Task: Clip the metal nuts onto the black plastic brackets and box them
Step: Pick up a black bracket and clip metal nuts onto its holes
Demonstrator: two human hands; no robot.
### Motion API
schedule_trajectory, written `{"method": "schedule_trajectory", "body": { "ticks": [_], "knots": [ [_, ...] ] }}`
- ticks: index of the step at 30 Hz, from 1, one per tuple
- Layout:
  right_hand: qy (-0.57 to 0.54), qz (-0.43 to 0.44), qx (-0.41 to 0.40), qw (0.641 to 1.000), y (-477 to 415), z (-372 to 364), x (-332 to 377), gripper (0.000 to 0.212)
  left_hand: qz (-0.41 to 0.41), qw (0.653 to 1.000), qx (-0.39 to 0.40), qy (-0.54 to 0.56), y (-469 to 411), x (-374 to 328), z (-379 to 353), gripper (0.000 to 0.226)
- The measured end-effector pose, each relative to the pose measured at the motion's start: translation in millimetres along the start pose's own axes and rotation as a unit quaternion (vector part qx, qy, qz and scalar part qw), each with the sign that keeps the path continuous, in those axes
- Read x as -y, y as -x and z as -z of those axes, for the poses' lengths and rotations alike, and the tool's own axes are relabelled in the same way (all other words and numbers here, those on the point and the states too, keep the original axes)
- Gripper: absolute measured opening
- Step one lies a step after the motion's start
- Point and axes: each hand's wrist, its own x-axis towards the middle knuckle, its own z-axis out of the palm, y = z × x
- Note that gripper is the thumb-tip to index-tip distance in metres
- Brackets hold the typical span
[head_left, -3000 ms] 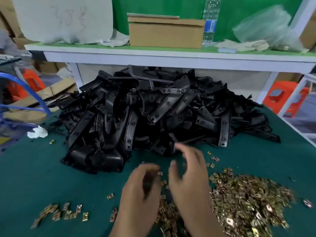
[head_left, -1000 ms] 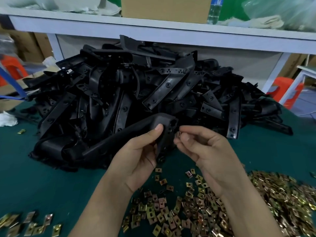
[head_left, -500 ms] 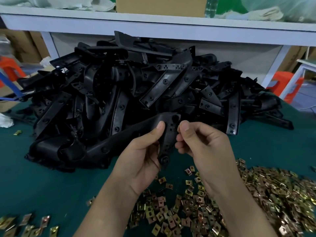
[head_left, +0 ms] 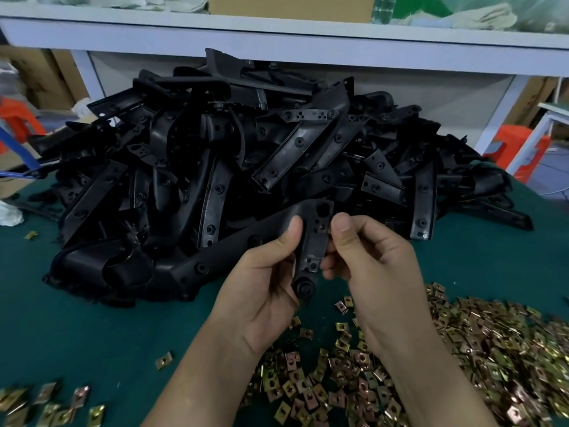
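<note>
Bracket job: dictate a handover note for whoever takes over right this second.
Left hand grips one bracket near its end, above the table.
Right hand pinches that bracket's edge; any nut under its thumb is hidden.
Bracket pile lies behind the hands. Loose nuts are heaped front right, stray nuts front left.
Done: no finished bracket visible, nothing boxed in view.
Left: clip nuts onto this bracket, work through the pile, box them.

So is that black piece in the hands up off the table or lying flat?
Held up: the left hand and right hand grip the bracket above the loose nuts.
</note>
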Motion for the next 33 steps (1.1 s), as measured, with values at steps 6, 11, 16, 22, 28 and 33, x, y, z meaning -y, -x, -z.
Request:
{"method": "schedule_trajectory", "body": {
  "ticks": [6,11,16,22,28,33],
  "knots": [
    [-0.007,-0.001,0.0,1.0,1.4,-2.2,-3.0,0.027,0.005,1.0,0.011,0.011,0.8,-2.1,3.1,0.036],
    [0.001,0.011,-0.015,1.0,1.0,-2.6,-4.8,0.034,0.013,1.0,0.009,-0.005,0.6,-1.5,2.9,0.037],
    [-0.015,0.016,-0.012,1.0,0.9,-3.1,-5.8,0.031,0.011,1.0,0.01,0.002,1.0,0.4,1.0,0.04],
    [-0.053,-0.003,-0.011,0.999,1.7,-4.5,-6.2,0.025,0.007,1.0,0.016,0.011,1.9,1.3,-0.3,0.038],
    [0.012,0.036,0.0,0.999,1.5,-0.6,-4.4,0.029,0.022,1.0,0.011,0.006,0.7,-2.1,3.4,0.037],
    [0.097,0.084,0.04,0.991,0.0,6.3,0.4,0.024,0.023,1.0,0.012,0.01,1.3,-1.5,3.9,0.032]
  ]
}}
